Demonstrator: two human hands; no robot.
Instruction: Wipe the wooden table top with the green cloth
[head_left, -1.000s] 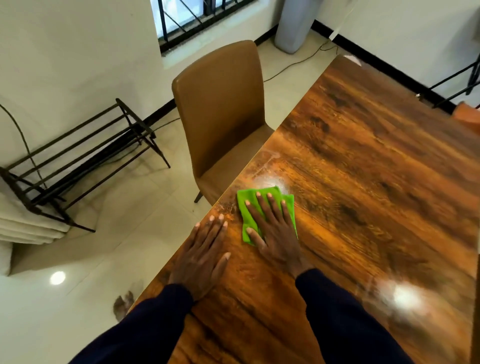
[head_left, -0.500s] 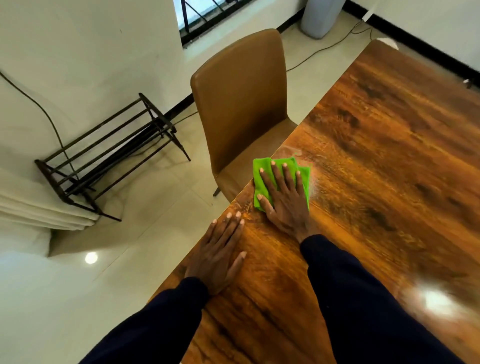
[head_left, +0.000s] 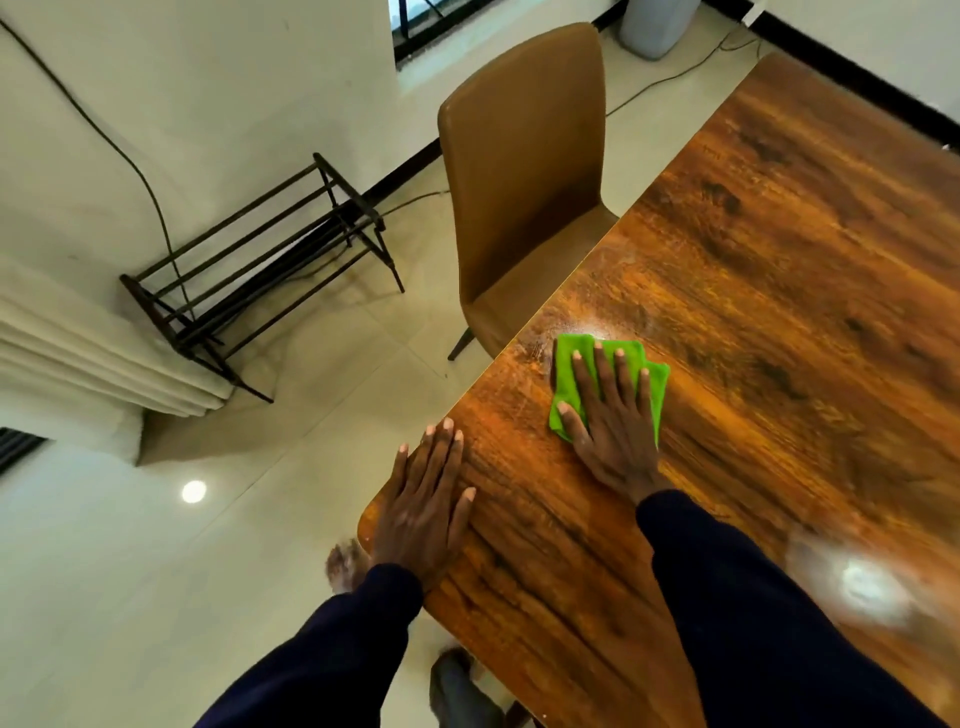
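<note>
A: Where the counter (head_left: 779, 249) edge passes the tan chair (head_left: 519, 171), what does the right hand (head_left: 615, 431) do?

B: It lies flat on the green cloth (head_left: 563, 374), fingers spread and straight. It presses the folded cloth to the wood just beside the chair's seat, a little in from the edge.

A: And the left hand (head_left: 423, 509)?

B: Palm down on bare wood, fingers straight and close together, at the counter corner on the near side of the chair. It holds nothing and appears to brace the body.

A: How far along is the wiping?

B: Judged early to middle. A pale, smeared patch with a glare spot sits just beyond the cloth, toward the chair, which suggests that strip is being worked. The broad run of counter away from the chair, and the far end past the chair's back, show no cloth contact here. Whether they are already clean cannot be told. Those areas likely remain, along with the corner under the left hand.
</note>
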